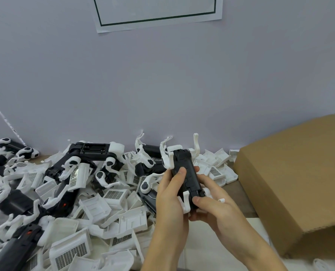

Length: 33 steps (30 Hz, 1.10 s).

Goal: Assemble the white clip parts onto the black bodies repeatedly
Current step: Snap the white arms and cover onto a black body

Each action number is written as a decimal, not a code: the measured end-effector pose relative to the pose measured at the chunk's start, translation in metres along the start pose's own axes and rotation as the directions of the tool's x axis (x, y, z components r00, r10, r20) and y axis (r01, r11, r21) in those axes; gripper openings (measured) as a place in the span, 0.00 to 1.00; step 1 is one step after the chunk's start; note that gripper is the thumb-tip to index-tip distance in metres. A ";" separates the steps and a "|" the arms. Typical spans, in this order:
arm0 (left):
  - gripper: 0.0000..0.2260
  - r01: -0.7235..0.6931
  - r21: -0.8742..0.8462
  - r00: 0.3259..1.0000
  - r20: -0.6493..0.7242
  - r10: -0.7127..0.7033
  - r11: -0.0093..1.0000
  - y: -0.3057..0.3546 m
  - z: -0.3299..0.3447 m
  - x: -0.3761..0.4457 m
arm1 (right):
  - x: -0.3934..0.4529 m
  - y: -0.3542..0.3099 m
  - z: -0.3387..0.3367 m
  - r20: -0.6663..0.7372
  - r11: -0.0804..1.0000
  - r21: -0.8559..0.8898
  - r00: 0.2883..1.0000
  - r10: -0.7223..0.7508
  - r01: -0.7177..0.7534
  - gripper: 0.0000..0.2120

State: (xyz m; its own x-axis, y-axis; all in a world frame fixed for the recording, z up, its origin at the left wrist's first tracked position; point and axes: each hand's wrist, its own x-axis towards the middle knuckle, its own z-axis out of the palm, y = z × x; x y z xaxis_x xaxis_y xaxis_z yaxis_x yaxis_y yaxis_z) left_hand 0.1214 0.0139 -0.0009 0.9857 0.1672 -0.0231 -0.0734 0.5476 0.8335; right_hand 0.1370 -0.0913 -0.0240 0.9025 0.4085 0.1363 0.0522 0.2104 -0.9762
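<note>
Because the black body (185, 174) looks like light, stiff, smooth plastic, it is best gripped along its long sides, clear of the thin white clip (185, 201) at its near end, which could snap. Both hands hold it above the tabletop's parts pile (96, 202): left hand (171, 194) fingers wrap its left side, right hand (211, 204) pinches the near end.

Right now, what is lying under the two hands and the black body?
Loose white clip parts lie piled beneath the hands holding the black body; anything directly below is covered.
</note>
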 end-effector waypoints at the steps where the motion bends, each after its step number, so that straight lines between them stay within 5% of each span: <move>1: 0.20 0.000 0.002 1.000 -0.003 0.000 1.000 0.000 0.000 0.000 | 0.000 0.000 0.000 0.009 1.000 -0.002 1.000 0.002 -0.002 0.22; 21: 0.19 -0.023 0.018 0.998 0.060 0.022 1.000 -0.005 -0.004 0.002 | 0.001 0.003 -0.003 0.014 0.998 -0.030 0.999 0.050 -0.049 0.22; 29: 0.16 -0.108 -0.096 0.993 0.041 0.112 0.990 -0.003 -0.003 0.005 | 0.002 -0.002 -0.008 -0.190 0.996 0.079 0.982 -0.016 0.031 0.17; 33: 0.17 -0.155 -0.051 0.988 -0.025 0.154 0.987 -0.005 -0.004 0.009 | -0.002 -0.013 -0.022 -0.358 0.993 -0.017 0.926 -0.117 0.119 0.14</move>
State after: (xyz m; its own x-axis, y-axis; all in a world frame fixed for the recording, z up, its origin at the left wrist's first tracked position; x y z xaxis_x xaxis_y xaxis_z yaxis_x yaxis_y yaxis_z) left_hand 0.1295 0.0161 -0.0076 0.9585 0.2698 0.0920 -0.2332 0.5563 0.7976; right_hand 0.1442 -0.1146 -0.0155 0.9829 0.0361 0.1803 0.1664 0.2427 -0.9557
